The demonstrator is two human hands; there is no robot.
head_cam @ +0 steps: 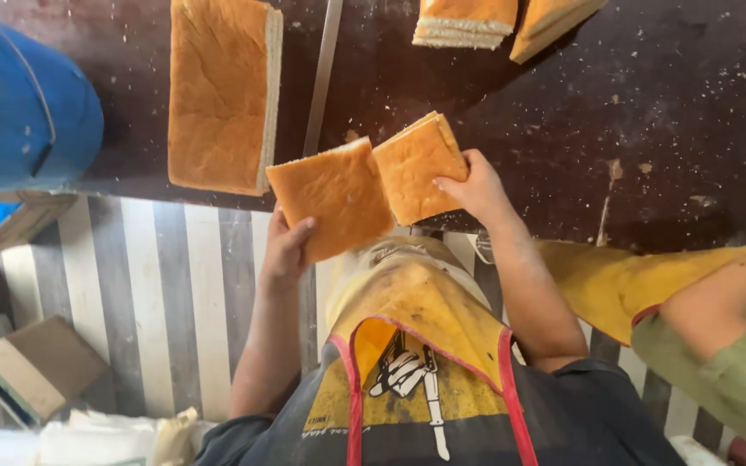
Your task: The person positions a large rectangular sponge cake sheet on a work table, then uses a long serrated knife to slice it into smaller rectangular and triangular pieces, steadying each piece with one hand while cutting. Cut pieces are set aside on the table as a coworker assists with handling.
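Head view: left hand point(287, 250) grips a square slab of sponge cake point(331, 197) by its lower edge, fingers closed on it; right hand point(475, 185) grips a second square slab point(416, 166) by its right edge, likewise closed; the two slabs touch side by side, held above the near edge of the dark bench point(649, 129); a long uncut cake block point(222, 91) lies towards the bench's left side; two cut pieces point(468, 22) sit at the far edge; another person's sleeve point(727, 380) at right

both forearms reach forward, left hand point(287, 250) and right hand point(477, 185) raised, fingers curled closed in grip
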